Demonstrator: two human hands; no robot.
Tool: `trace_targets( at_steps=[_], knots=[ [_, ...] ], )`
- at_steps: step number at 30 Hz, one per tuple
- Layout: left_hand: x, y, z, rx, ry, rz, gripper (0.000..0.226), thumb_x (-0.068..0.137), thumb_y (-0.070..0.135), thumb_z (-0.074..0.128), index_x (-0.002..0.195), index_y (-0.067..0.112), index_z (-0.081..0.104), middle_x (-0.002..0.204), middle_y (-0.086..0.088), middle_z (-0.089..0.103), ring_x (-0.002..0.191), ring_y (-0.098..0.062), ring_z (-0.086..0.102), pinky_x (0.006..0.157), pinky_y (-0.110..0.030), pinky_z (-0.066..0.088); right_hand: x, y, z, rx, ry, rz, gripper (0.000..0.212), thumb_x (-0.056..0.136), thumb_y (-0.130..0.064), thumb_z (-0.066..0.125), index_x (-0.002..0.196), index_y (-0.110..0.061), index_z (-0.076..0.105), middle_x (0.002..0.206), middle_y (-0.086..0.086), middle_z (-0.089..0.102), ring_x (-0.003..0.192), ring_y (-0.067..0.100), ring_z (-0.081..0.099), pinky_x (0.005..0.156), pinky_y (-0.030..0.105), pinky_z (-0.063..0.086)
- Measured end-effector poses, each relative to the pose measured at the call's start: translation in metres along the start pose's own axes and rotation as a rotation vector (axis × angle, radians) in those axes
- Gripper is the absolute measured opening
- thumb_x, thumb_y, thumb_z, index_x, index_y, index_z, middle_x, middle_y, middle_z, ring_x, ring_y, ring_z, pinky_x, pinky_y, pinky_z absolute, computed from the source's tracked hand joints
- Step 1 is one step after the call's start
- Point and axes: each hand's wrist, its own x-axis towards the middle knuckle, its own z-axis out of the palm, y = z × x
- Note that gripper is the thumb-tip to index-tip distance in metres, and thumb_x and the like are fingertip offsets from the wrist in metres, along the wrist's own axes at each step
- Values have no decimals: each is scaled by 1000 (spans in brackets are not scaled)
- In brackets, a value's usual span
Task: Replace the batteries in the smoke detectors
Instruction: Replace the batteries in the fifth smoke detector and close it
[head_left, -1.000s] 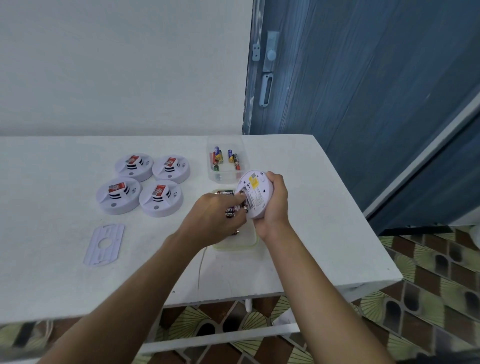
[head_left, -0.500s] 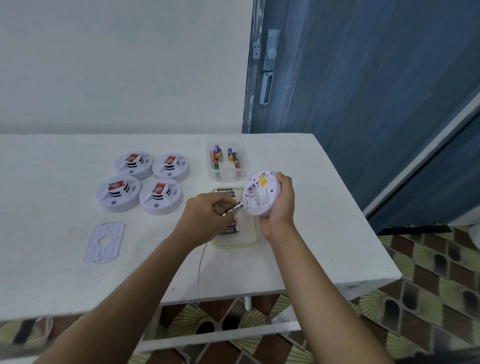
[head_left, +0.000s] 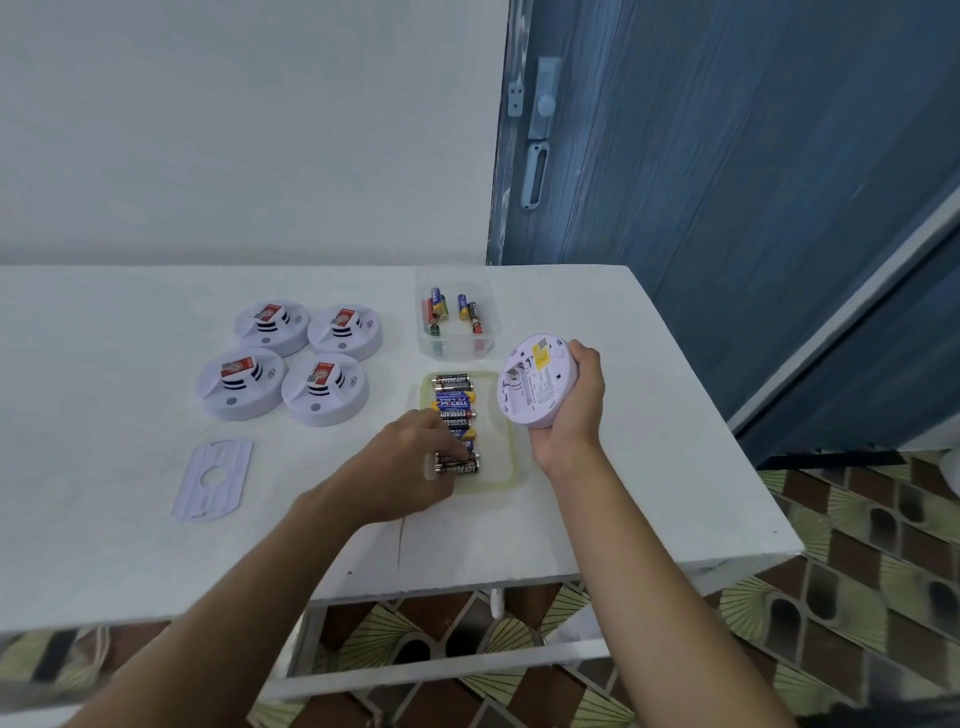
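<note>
My right hand (head_left: 574, 415) grips a round white smoke detector (head_left: 535, 382) above the table, tilted, its back with a yellow label and open battery slot facing me. My left hand (head_left: 408, 460) is down at the near end of a shallow green-rimmed tray (head_left: 508, 452), fingertips pinching a black battery (head_left: 460, 469) that lies with several other batteries (head_left: 453, 402) in a row. Behind the tray, a clear plastic box (head_left: 488, 340) holds several mixed batteries.
Several white smoke detectors (head_left: 324, 397) with red labels sit grouped at the table's left centre. A flat white mounting plate (head_left: 213, 478) lies nearer me on the left. The white table (head_left: 623, 493) ends just right of my right hand; a blue door (head_left: 727, 182) stands behind.
My left hand has pulled a battery away from the detector and dropped down to the near end of the tray. My right hand has shifted the detector slightly right and up.
</note>
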Motion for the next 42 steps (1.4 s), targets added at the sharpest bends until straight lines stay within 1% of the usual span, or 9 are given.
trace_targets(
  at_steps=[5,13,18,23,26,30,33,37,42],
  knots=[
    [3,0,-4,-6,-13,26,23,79,20,74,102,21,74,92,9,61,80,-6,55,73,-12,40,-2,-1,2,19,0,25,27,96,-38,47,76,-23,59,81,0,60,75,18,55,63,26,42],
    [18,-2,-15,-149,52,-25,9,81,23,73,90,24,75,79,13,66,74,-5,61,68,-8,41,3,-1,7,40,-36,61,25,95,-39,47,81,-22,58,79,-1,62,75,17,56,64,26,43],
    [49,4,-31,-213,127,-88,11,85,20,68,93,24,75,86,18,68,81,0,62,68,-4,38,10,-5,11,82,-46,47,26,96,-38,45,78,-21,55,74,-1,60,71,17,56,63,26,42],
    [94,2,-41,-167,282,-131,17,90,17,61,102,19,73,96,9,66,87,-8,61,81,-19,44,24,-12,13,122,-34,8,30,97,-36,43,75,-21,57,68,-3,63,70,16,57,65,28,43],
    [129,-2,-39,-91,339,-186,19,92,12,58,104,13,72,97,2,70,85,-7,57,79,-13,37,38,-19,13,136,-16,6,27,96,-37,45,77,-22,58,75,-1,62,76,18,57,67,29,44],
    [169,-14,-30,8,210,-233,18,90,7,60,104,6,71,100,-6,71,85,-15,59,68,-6,33,56,-28,12,123,-12,8,26,96,-37,45,79,-21,57,75,-1,60,75,18,57,67,28,44],
    [190,-24,-28,96,63,-276,23,87,12,67,109,5,69,108,-8,68,98,-24,61,78,-22,43,68,-29,10,98,-19,11,26,95,-38,45,83,-20,58,80,1,62,80,20,58,69,29,44],
    [209,-31,-32,227,-82,-251,26,82,21,73,104,7,69,105,-7,66,96,-25,60,78,-25,42,81,-31,6,67,-12,17,26,94,-40,44,91,-19,59,88,4,62,85,22,58,68,29,44],
    [217,-38,-34,207,-149,-304,18,79,22,71,95,14,70,92,2,61,81,-18,57,74,-27,49,90,-31,1,51,-8,26,29,96,-40,43,90,-18,62,89,5,65,82,21,60,68,27,46]
  ],
)
